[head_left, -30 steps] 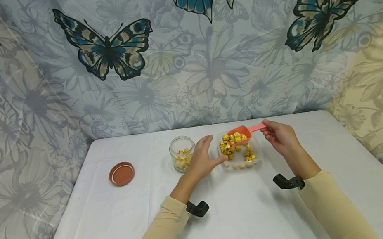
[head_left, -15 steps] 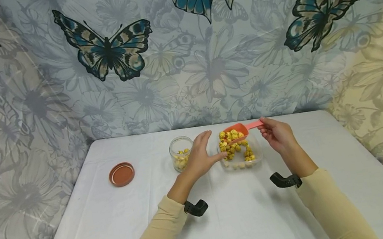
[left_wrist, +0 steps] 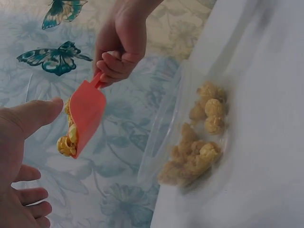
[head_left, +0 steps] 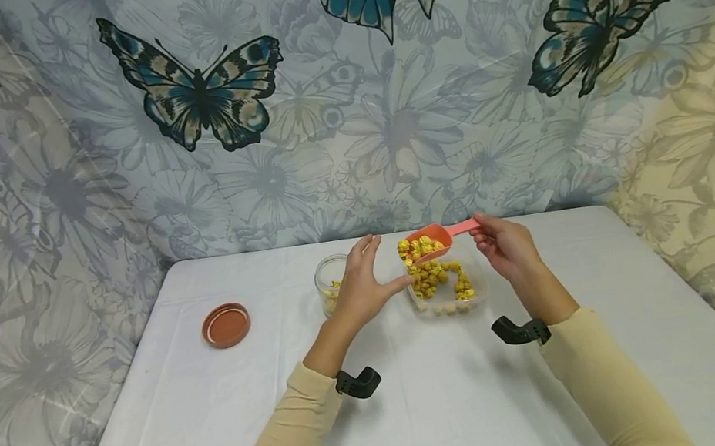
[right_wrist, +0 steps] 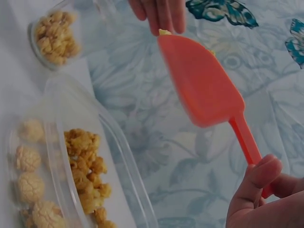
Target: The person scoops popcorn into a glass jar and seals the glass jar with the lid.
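My right hand [head_left: 505, 246] pinches the handle of an orange-red scoop [right_wrist: 202, 83] between thumb and fingers. Yellow popcorn [head_left: 419, 246] is heaped in the scoop, which is held above a clear plastic container [head_left: 476, 290]. More popcorn [right_wrist: 88, 166] lies inside that container. Thumb and fingers spread apart, my left hand [head_left: 362, 288] hovers between the container and a glass jar [head_left: 326, 279], its thumb near the scoop's front edge. The jar holds some popcorn [right_wrist: 57, 38] and is partly hidden behind the left hand in the head view.
A round brown lid [head_left: 226, 325] lies on the left of the table, which has a white cloth [head_left: 424, 423]. Behind it rises a wall covering [head_left: 344, 139] printed with butterflies and flowers. Each wrist wears a black camera band [head_left: 358, 384].
The loaded scoop has risen and shifted left over the container with my right hand. My left hand has moved slightly up and left, covering more of the jar.
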